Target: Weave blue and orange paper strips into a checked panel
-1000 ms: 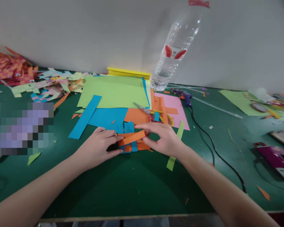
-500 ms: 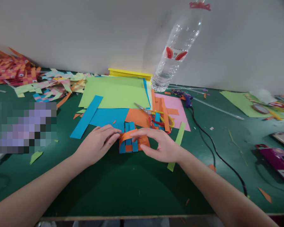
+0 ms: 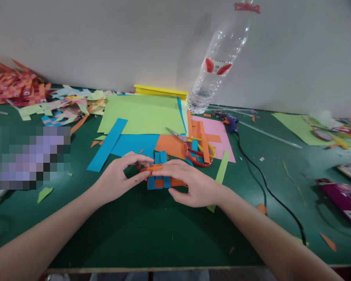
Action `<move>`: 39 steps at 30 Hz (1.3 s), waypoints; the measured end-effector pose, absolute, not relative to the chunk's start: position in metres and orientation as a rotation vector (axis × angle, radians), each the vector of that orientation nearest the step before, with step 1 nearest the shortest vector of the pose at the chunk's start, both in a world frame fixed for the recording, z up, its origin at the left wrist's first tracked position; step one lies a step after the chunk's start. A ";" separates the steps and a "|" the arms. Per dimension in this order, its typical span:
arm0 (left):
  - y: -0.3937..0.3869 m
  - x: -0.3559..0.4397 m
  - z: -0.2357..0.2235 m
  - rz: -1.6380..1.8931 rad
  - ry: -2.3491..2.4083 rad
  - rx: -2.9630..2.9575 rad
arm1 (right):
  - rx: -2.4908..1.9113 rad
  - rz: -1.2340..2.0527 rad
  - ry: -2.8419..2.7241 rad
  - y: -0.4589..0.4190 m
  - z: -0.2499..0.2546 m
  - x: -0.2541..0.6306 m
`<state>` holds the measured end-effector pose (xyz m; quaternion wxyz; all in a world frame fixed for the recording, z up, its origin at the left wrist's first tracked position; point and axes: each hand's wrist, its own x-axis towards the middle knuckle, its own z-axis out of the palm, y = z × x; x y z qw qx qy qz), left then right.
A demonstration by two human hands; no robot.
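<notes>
A small weave of blue and orange paper strips (image 3: pixel 159 180) lies on the green table (image 3: pixel 152 230) in front of me. My left hand (image 3: pixel 121 177) pinches the left end of an orange strip (image 3: pixel 150 168) at the weave's left side. My right hand (image 3: pixel 190 181) lies flat over the right half of the weave, fingers stretched leftward and pressing the strips down. The weave's right part is hidden under that hand.
Sheets of light green (image 3: pixel 140 114), blue (image 3: pixel 133 143), orange and pink (image 3: pixel 215 136) paper lie behind the weave, with red scissors (image 3: pixel 193 150) on them. A plastic bottle (image 3: pixel 215 62) stands behind. A glue gun (image 3: pixel 228 119) with black cord, finished weaves (image 3: pixel 46 103) far left, a purple stapler (image 3: pixel 342 197) right.
The orange strip held slanting above the weave has been laid down flat into it. My right hand moved left and down onto the weave; my left hand's fingers lifted into a pinch.
</notes>
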<state>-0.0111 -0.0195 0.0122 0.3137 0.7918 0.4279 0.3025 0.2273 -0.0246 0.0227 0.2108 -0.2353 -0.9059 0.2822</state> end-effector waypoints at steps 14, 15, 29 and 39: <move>-0.015 -0.018 0.014 0.701 1.190 2.001 | -0.852 0.538 -2.508 -0.022 0.016 0.231; -0.015 -0.018 0.014 0.691 1.184 2.008 | -0.847 0.513 -2.522 -0.021 0.016 0.231; -0.017 -0.013 0.015 0.655 1.211 2.108 | -0.832 0.321 -2.593 -0.013 0.010 0.231; -0.017 -0.012 0.012 0.626 1.205 2.154 | -0.822 0.286 -2.604 -0.012 0.006 0.234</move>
